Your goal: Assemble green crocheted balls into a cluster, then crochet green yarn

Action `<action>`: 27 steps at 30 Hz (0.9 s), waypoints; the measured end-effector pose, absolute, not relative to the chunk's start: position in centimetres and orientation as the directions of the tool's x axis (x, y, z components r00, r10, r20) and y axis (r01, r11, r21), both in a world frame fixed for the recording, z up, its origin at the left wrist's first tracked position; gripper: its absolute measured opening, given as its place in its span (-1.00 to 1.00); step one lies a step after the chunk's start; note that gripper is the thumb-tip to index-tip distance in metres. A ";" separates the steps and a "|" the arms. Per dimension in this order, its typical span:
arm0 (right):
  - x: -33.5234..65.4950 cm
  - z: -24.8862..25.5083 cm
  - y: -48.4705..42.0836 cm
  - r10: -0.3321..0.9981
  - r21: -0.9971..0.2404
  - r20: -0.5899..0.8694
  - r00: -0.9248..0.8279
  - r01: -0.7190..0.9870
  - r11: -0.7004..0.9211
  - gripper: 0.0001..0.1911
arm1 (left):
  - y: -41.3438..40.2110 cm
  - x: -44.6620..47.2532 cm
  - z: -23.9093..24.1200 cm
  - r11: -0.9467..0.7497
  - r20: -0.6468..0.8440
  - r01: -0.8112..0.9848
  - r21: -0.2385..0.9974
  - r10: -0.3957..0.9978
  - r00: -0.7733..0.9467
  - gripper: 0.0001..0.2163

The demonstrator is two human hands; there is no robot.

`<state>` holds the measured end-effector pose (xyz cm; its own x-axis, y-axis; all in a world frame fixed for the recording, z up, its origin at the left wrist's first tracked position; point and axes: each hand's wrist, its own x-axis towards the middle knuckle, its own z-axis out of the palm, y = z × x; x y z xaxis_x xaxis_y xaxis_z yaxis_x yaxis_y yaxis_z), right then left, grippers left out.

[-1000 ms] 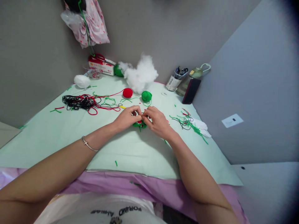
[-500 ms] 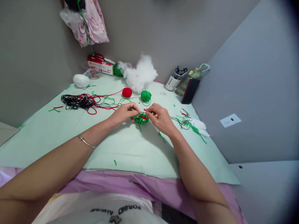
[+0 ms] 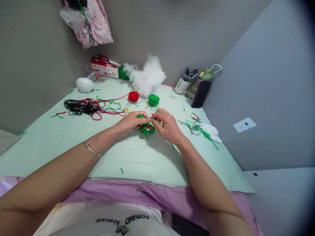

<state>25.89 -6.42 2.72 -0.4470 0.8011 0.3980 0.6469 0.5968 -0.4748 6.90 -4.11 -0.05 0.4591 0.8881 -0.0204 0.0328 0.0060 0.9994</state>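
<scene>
A small green crochet piece [image 3: 147, 129] with red and white parts hangs just over the table between my hands. My left hand [image 3: 137, 120] has its fingers closed at the piece's upper left edge. My right hand [image 3: 165, 124] pinches thumb and forefinger together close to the left fingertips. A thin dark strand runs between the two pinches; it looks like black yarn, though most of it is hidden by the fingers. Behind the hands sit a red yarn ball [image 3: 133, 96] and a green yarn ball [image 3: 154, 100]. A yellow-handled tool [image 3: 127, 111] lies partly hidden beyond my left hand.
Tangled black yarn [image 3: 80, 106] and a white yarn ball [image 3: 85, 84] lie left. White stuffing [image 3: 149, 75], a box [image 3: 105, 68] with scissors on top, a pen cup [image 3: 183, 84], a bottle and a phone [image 3: 201, 94] line the back. Green scraps [image 3: 203, 132] lie right.
My hands have come closer together, fingertips nearly meeting. The crochet piece has turned and dropped a little, and the dark strand between the fingers shows less.
</scene>
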 end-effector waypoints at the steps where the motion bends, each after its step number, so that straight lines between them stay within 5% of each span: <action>1: 25.9 2.7 -6.4 0.803 -0.479 0.387 -0.453 0.645 0.595 -0.82 | -4.1 6.8 -0.1 0.002 -0.017 0.033 0.999 0.881 0.474 -0.85; 15: 27.3 2.8 -5.6 0.860 -0.565 0.317 -0.399 0.649 0.510 -0.83 | -3.8 6.4 0.3 0.070 -0.085 0.049 0.996 0.858 0.507 -0.92; 20: 27.0 3.2 -6.1 0.848 -0.537 0.355 -0.393 0.657 0.530 -0.82 | -3.8 6.6 -0.1 0.068 -0.076 0.035 0.997 0.862 0.501 -0.78; 27: 26.5 3.0 -6.1 0.843 -0.537 0.294 -0.450 0.652 0.536 -0.81 | -3.9 6.9 -0.5 -0.028 -0.008 0.071 0.997 0.889 0.458 -0.91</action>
